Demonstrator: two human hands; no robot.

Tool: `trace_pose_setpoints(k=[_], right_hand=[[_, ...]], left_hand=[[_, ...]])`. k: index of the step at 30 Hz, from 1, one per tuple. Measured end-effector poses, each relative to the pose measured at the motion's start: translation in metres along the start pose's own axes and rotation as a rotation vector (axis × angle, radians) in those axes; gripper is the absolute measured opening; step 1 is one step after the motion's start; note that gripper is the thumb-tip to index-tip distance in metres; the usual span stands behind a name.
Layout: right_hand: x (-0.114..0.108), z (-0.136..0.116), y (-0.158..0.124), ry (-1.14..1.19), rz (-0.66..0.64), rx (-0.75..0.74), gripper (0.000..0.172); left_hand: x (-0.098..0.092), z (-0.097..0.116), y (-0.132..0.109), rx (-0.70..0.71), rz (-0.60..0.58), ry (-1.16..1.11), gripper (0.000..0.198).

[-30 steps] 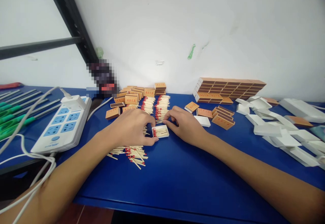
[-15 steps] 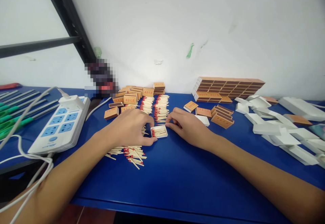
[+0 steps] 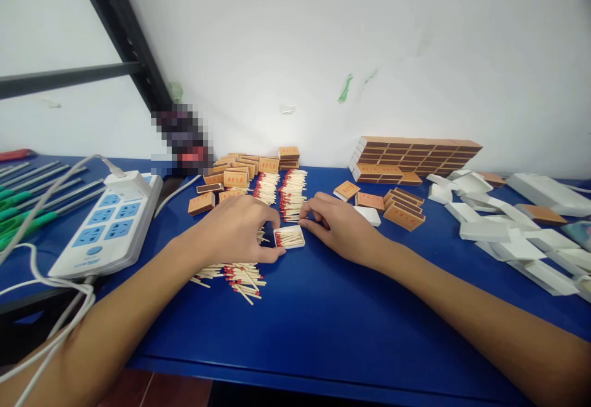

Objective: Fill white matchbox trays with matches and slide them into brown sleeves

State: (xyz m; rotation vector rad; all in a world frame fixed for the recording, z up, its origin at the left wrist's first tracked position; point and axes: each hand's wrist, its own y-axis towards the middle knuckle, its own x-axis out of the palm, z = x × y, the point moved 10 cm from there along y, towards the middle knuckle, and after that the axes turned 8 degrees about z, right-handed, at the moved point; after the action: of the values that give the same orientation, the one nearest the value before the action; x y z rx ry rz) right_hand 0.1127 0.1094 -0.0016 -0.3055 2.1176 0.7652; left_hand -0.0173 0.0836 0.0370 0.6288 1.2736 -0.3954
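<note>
A small white matchbox tray (image 3: pixel 298 244) lies on the blue table with red-tipped matches (image 3: pixel 289 237) in it. My left hand (image 3: pixel 237 228) grips the tray's left end between thumb and fingers. Just right of the tray, my right hand (image 3: pixel 335 222) is closed in a pinch beside the right row of loose matches (image 3: pixel 292 196); whatever its fingertips hold is too small to make out. A second row of matches (image 3: pixel 266 187) lies to the left. More scattered matches (image 3: pixel 244 279) spread below my left hand, which hides part of them.
Filled-looking matchboxes (image 3: pixel 236 178) cluster behind my left hand. A stack of matchboxes (image 3: pixel 415 154) stands against the wall, with several loose boxes (image 3: pixel 404 210) before it. White empty trays (image 3: pixel 498 234) are heaped at right. A power strip (image 3: pixel 106 225) with cables sits at left.
My right hand has shifted very slightly left, closer to the right row of matches. The left hand and tray stay in place; the whole view has moved a little.
</note>
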Motion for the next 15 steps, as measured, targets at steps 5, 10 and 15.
trace_pose_setpoints(k=[5, 10, 15], right_hand=[[-0.0007, 0.0006, 0.0, 0.012, 0.007, 0.001, 0.001], [0.0008, 0.0014, 0.0004, -0.004, -0.017, 0.005, 0.006], [0.0017, 0.0053, 0.0014, 0.015, -0.014, 0.024, 0.002]], left_hand=[[-0.0006, -0.0004, 0.0002, 0.004, 0.008, 0.004, 0.027], [-0.0009, -0.0002, 0.0001, 0.007, 0.007, 0.011, 0.029], [-0.0008, 0.0, -0.0001, 0.002, 0.005, 0.009, 0.028]])
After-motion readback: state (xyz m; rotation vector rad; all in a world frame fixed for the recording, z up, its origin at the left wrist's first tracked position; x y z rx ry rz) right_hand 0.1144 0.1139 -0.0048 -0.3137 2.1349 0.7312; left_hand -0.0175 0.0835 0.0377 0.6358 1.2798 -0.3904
